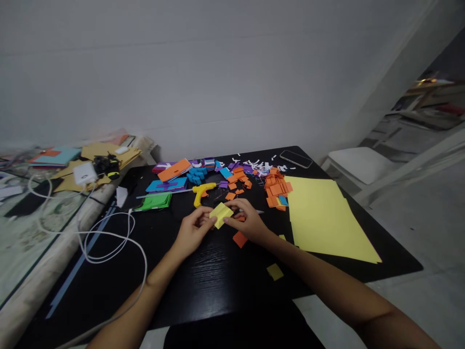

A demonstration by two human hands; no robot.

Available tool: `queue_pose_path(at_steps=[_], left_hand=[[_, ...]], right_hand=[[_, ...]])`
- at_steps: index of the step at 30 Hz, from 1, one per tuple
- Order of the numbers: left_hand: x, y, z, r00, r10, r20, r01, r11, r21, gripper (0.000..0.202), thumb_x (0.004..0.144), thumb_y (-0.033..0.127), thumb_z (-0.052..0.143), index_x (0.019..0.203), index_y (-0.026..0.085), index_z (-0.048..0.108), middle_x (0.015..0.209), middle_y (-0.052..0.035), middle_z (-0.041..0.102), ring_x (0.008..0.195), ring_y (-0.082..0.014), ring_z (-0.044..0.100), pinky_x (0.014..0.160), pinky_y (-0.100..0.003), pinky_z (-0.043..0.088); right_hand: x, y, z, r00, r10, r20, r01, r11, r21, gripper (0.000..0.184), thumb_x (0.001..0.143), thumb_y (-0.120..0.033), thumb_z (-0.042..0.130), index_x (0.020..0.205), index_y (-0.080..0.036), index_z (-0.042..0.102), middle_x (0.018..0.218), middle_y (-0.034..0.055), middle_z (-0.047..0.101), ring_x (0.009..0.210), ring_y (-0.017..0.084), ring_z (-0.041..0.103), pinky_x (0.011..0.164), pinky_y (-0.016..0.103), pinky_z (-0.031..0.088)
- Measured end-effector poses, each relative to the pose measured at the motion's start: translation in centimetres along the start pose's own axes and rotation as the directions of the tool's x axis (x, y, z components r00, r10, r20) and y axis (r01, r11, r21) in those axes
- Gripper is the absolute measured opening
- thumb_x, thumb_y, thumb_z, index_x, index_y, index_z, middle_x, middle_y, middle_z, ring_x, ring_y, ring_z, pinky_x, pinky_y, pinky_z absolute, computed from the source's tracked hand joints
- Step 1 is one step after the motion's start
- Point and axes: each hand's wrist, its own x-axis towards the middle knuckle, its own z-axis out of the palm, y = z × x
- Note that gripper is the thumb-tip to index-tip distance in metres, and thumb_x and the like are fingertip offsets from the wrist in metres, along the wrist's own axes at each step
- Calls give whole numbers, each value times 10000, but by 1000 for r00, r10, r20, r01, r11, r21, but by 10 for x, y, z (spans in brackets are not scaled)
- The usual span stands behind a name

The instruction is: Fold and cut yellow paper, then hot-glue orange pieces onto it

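Between my two hands is a small creased piece of yellow paper (221,214), raised a little over the black table. The thumb and fingers of my left hand (195,226) pinch its left edge. My right hand (247,220) pinches its right edge the same way. Under and beside my right hand lie an orange paper piece (240,239) and what looks like the metal tip of a tool, mostly covered. Just beyond my left hand rests a yellow glue gun (199,192). Another small yellow paper piece (275,272) lies nearer me, below my right forearm.
Large yellow sheets (323,213) cover the table's right side. Orange pieces (276,186) are heaped beside them, with white scraps (261,167) behind. Folded green paper (156,201) and blue stacks sit at the back left. A white cable (109,233) loops across the left. A phone (296,158) lies far right.
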Motion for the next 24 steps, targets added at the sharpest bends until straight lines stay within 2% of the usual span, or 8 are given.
queue_pose_path(at_steps=[2,6,10,14,16,21,24], left_hand=[[0,0,-1,1000,25,14,-25,999,36,296,853,429,695,978,161,686,762,-12,643,671,-135,598,631,-240,489],[-1,1,-1,998,50,46,-54,994,93,258,851,386,702,961,154,724,789,-25,664,693,-135,587,664,-246,492],[-1,1,-1,998,39,52,-42,998,56,267,848,381,703,1002,163,707,819,-31,669,717,-140,598,684,-255,506],[-1,2,-1,999,31,-19,-31,999,-13,292,825,414,716,960,159,667,799,-27,639,692,-131,589,646,-242,499],[0,2,0,999,29,-22,-30,999,-11,287,827,422,712,930,158,664,773,-20,625,684,-128,583,636,-236,491],[-2,4,2,999,18,28,-18,1000,7,252,839,403,702,913,165,673,768,-18,629,692,-132,584,645,-239,489],[-2,5,2,999,6,49,-6,1000,-14,248,842,393,700,917,158,672,770,-19,625,697,-133,583,646,-239,485]], right_hand=[[1,-1,-2,999,-34,-2,34,999,-11,368,759,-315,773,1105,-218,698,1129,86,629,999,205,635,784,304,555],[0,-1,2,990,1,138,-29,979,200,292,796,-317,731,1043,-178,660,975,63,709,895,188,685,816,323,563],[-1,-1,5,981,79,178,-128,949,288,230,785,-339,730,921,-178,636,839,30,697,742,162,677,664,277,563],[-1,-1,5,964,165,207,-227,916,330,257,733,-332,753,857,-185,582,696,-21,640,611,140,632,595,268,545],[-1,-3,4,968,147,204,-204,933,297,241,742,-322,739,867,-184,587,694,-25,629,617,138,621,610,266,532],[-3,-10,4,990,6,139,-19,995,95,156,825,-309,672,908,-177,684,854,34,688,708,149,616,638,260,484],[-4,-9,4,992,-20,121,9,996,87,150,846,-296,654,921,-177,704,888,48,710,753,165,639,674,272,492]])
